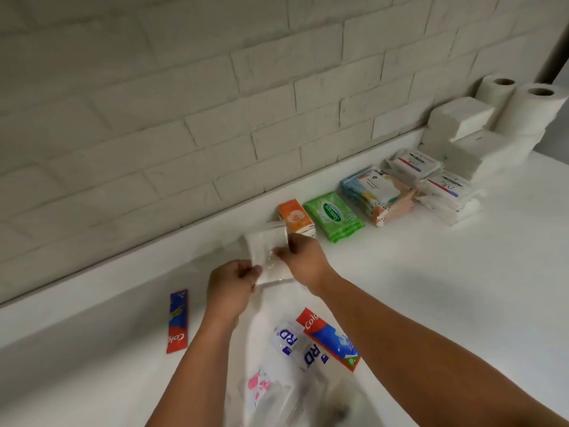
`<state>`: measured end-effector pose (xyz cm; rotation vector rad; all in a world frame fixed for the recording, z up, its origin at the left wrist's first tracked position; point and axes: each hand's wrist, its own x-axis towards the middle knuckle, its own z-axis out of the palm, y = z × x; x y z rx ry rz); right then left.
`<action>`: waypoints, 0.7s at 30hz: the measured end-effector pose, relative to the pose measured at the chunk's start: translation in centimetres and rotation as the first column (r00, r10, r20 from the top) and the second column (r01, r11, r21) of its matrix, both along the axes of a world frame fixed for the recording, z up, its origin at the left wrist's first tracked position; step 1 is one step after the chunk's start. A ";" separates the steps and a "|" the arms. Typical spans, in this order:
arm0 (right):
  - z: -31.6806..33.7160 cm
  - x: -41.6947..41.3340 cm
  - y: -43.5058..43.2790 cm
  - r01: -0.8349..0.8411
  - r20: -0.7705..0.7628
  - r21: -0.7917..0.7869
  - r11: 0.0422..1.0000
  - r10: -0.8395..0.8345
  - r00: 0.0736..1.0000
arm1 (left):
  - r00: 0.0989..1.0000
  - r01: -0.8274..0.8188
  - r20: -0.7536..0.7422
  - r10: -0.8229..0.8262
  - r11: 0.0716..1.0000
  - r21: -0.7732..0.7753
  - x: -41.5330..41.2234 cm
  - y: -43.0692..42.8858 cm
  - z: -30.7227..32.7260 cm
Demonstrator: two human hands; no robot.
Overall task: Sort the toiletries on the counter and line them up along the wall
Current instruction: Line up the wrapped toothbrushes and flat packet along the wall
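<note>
White pack (266, 249) is pinched by curled fingers (281, 251) of right hand (304, 261) on its right edge, and by left hand (231, 288) at its near corner. Pack is held between both hands, near wall (184, 103), just left of orange pack (295, 218). Contact with surface (431, 288) cannot be told.

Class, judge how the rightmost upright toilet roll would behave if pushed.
The toilet roll is probably light, since it looks like soft paper wound round a hollow core. Standing on its flat end, it would likely slide rather than roll. If tipped onto its round side, it may roll away.
</note>
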<state>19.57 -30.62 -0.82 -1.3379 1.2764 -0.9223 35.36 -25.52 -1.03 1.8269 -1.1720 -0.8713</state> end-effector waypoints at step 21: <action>-3.1 0.0 -2.0 -0.246 -0.476 0.068 0.967 0.249 0.843 | 0.973 -0.225 0.088 0.214 0.965 0.134 0.9 -7.6 -5.3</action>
